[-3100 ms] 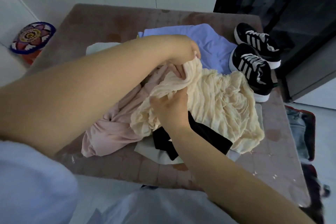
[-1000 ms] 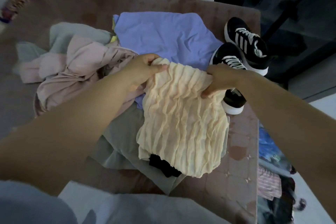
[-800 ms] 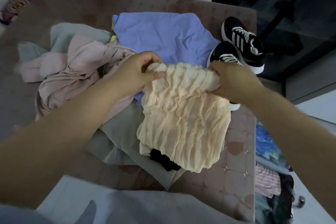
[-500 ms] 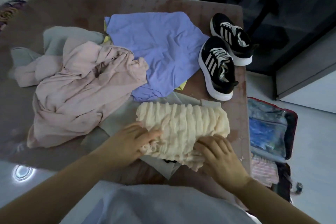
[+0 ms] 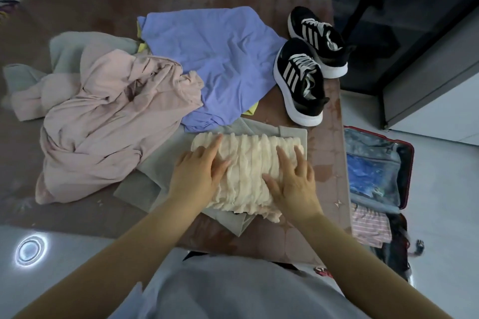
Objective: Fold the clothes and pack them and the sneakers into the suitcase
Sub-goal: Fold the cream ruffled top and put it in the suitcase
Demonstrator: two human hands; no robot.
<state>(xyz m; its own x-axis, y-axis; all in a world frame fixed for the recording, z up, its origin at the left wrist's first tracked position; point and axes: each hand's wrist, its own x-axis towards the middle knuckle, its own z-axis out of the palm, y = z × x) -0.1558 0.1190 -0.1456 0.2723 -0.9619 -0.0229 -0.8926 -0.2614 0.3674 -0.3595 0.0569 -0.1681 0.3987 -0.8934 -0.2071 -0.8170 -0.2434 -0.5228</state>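
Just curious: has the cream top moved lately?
Yes. The cream top has come away from the sneakers, toward the near edge of the table.

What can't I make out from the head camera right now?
Head view only:
1. Suitcase: the table hides its left side, its near end is dark; free room unclear.
2. Black cloth: the cream top covers all but a sliver.
3. Yellow garment: mostly under the blue shirt.
4. Cream top's middle: partly under the left hand and right hand.
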